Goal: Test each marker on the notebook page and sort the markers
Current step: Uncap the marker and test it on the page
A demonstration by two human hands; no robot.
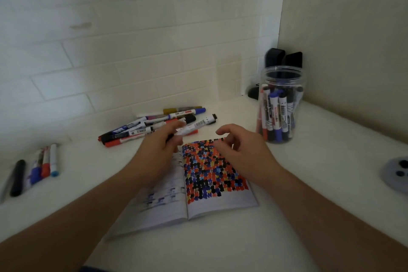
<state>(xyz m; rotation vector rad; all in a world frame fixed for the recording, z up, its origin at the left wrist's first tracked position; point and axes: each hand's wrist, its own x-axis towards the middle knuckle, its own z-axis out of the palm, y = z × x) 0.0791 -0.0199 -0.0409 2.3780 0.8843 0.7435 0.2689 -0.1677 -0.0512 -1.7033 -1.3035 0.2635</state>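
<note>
An open, white-paged notebook [198,203] lies flat on the white worktop [309,172], its right page mostly filled with small black, red, blue and yellow test marks. A white-barrelled marker with a black end [196,125] is held at a slant just beyond the page's far edge. Behind it, a loose pile of capped red, black, blue and gold markers [152,125] lies on the worktop. A short row of markers [36,166] rests well apart at left. At right, a clear plastic jar [279,106] stands upright, holding markers on end.
</note>
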